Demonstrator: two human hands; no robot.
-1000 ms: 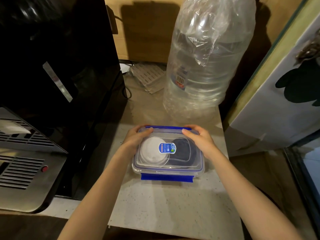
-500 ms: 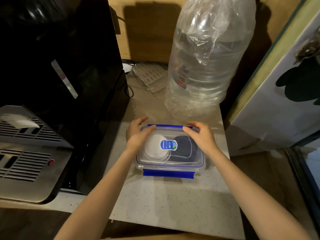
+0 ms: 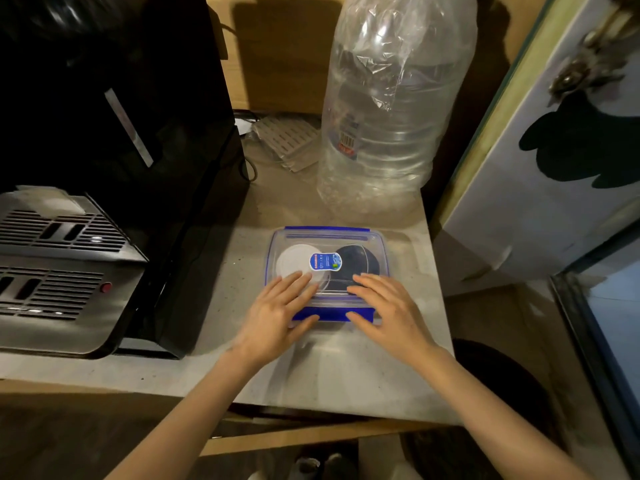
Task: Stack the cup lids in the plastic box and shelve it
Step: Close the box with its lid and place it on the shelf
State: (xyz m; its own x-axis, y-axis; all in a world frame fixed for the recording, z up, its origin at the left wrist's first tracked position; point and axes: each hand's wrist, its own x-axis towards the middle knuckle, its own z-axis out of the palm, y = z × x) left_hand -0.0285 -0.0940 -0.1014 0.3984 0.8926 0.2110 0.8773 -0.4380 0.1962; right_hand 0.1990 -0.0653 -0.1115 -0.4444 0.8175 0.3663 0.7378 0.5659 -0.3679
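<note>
Clear plastic box (image 3: pixel 327 268) flat on a pale speckled counter (image 3: pixel 332 368), lid on, blue clip (image 3: pixel 332 314) along the near edge and a blue strip along the far edge. Inside, seen through the lid: white lids (image 3: pixel 294 263) at the left, dark lids (image 3: pixel 360 263) at the right, side by side; a small blue label (image 3: pixel 325 262) on the lid between them. Number of lids in each stack impossible to tell.

Left hand (image 3: pixel 277 313) laid palm down on the box's near left corner, fingers (image 3: pixel 294 284) straight and slightly spread over the lid, thumb down beside the clip. Right hand (image 3: pixel 388 308) mirrored on the near right corner, fingers (image 3: pixel 369 282) likewise flat and slightly apart, thumb touching the clip's right end. No pinching, nothing held in either hand; both bare forearms reaching in from the bottom of the frame.

Just behind the box, a big clear water bottle (image 3: pixel 391 109) draped in thin plastic film, standing upright. Behind and left of the box, a flat ribbed grey piece (image 3: pixel 287 140) lying against a wooden back wall (image 3: pixel 277 53). Left of the box, a tall black appliance (image 3: pixel 114 133) with a metal grille tray (image 3: pixel 59 265) and a small red button. Right of the box, a pale panel (image 3: pixel 554 150) with a dark leaf-shaped mark, leaning past the counter's edge. Dim, warm light; counter's near edge dropping to a wooden rail and dark floor below.
</note>
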